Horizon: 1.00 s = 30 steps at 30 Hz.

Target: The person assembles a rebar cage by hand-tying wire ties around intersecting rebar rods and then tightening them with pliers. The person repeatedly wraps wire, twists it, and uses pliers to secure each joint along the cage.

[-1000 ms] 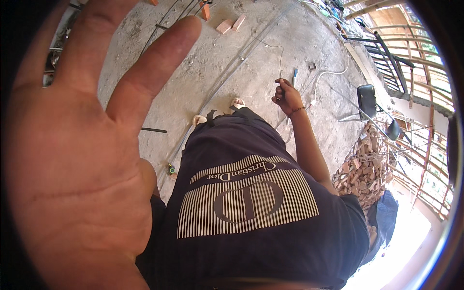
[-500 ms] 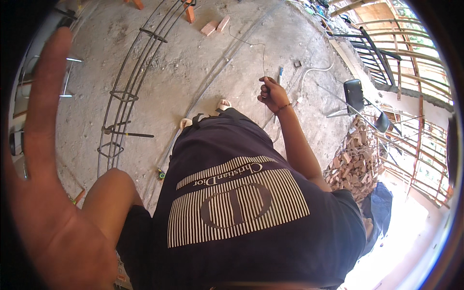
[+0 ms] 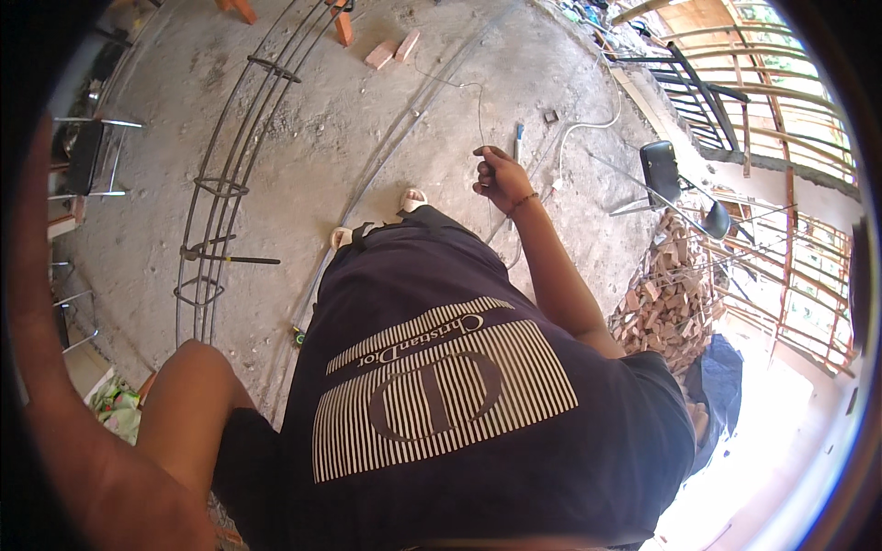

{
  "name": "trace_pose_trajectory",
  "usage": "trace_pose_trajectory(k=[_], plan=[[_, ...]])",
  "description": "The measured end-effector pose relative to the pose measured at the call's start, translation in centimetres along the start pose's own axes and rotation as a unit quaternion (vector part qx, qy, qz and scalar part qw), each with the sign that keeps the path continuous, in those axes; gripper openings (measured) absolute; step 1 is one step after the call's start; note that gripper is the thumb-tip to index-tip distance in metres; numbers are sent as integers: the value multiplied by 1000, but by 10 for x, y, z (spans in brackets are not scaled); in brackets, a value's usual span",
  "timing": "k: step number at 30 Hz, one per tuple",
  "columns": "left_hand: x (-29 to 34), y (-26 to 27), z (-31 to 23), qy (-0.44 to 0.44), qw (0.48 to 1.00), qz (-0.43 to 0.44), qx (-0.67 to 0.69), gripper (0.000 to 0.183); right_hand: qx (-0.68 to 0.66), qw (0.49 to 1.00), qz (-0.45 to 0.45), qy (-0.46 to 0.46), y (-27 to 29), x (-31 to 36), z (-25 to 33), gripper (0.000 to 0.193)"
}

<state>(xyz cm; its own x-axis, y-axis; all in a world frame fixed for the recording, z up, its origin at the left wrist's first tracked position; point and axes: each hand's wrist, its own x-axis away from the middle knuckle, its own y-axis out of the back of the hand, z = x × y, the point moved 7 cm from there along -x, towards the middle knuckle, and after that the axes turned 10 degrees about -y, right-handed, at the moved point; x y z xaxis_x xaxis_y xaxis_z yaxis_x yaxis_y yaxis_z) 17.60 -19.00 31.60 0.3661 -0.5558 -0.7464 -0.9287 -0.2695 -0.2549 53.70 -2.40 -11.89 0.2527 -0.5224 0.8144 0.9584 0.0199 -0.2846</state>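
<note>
Ahead of my body, my right hand (image 3: 502, 181) is closed, thumb and forefinger pinching a thin wire (image 3: 480, 115). The wire runs up from the fingertips and bends left across the concrete floor. A bracelet circles that wrist. Very close and blurred, my left hand (image 3: 106, 473) fills the lower left, one digit stretched up along the rim; nothing shows in it. Beyond it lies a long steel rebar cage (image 3: 220, 188) with square ties. A black-handled tool (image 3: 248, 260), perhaps pincers, rests across its bars. Just past my right hand is a slim blue-and-white tool (image 3: 519, 138).
Long metal rods (image 3: 390, 156) cross the floor past my sandalled feet. Two bricks (image 3: 380, 55) lie far ahead, a green tape measure (image 3: 299, 337) near my knee. To the right are a white cable (image 3: 588, 126), a black chair (image 3: 660, 172) and a broken-brick pile (image 3: 666, 289).
My left hand has moved down and toward the left rim, uncovering chairs behind it. The view has shifted slightly. My right hand keeps its pinch on the wire.
</note>
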Motion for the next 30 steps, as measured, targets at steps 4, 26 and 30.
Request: trace_pose_trajectory(k=[4, 26, 30], plan=[[-1, 0, -4, 2, 1000, 5, 5, 75, 20, 1000, -14, 5, 2, 1, -3, 25], [21, -37, 35, 31, 999, -37, 11, 70, 54, 998, 6, -13, -8, -7, -11, 25], [24, -34, 18, 29, 999, -35, 5, 70, 59, 998, 25, -14, -11, -12, -11, 23]])
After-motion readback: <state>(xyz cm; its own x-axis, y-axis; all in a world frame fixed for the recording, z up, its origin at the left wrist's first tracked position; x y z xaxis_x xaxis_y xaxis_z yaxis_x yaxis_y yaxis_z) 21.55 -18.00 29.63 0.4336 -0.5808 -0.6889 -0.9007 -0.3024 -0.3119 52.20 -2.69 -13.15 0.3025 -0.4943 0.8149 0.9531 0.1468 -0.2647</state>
